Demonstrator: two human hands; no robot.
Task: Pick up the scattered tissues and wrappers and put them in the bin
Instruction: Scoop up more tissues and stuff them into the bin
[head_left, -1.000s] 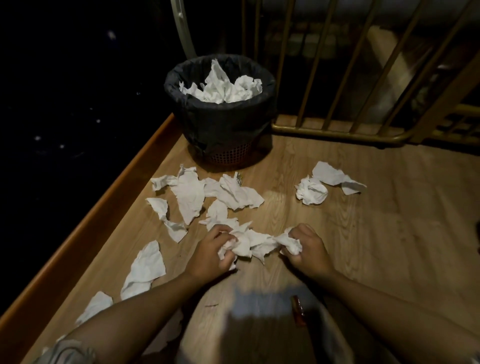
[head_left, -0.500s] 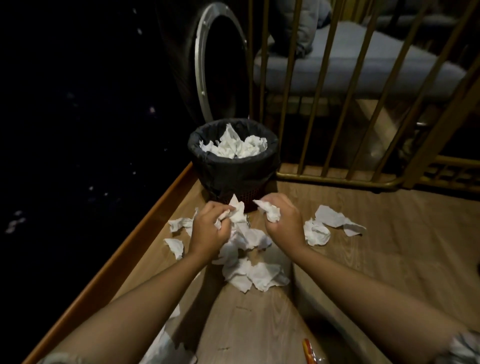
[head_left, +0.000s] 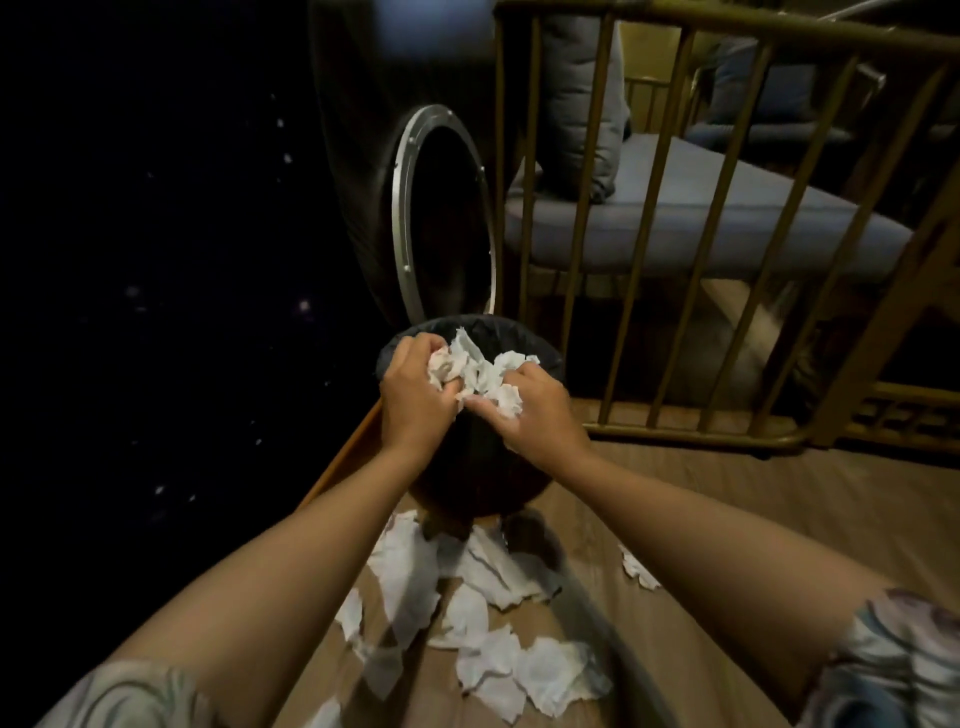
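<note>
Both hands have now risen from the floor to the bin (head_left: 540, 353) at the far left corner, the left hand (head_left: 415, 395) and right hand (head_left: 540, 415) each clutching crumpled tissues (head_left: 478, 369) over its mouth, so only dropping them remains.

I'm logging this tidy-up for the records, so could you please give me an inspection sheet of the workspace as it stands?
Surface: wooden floor, with a raised wooden edge on the left.
Job's things: black-lined bin, already holding tissues; crumpled tissues held over its mouth; loose tissues on the floor in front of the bin.
Clutter: one more torn piece by the right forearm.
Grippers: left hand and right hand each grip tissue above the bin.
Cables: nothing seen.
Surroundings: gold railing, metal-rimmed round opening, grey cushioned seat behind the bars; left side too dark to read.
</note>
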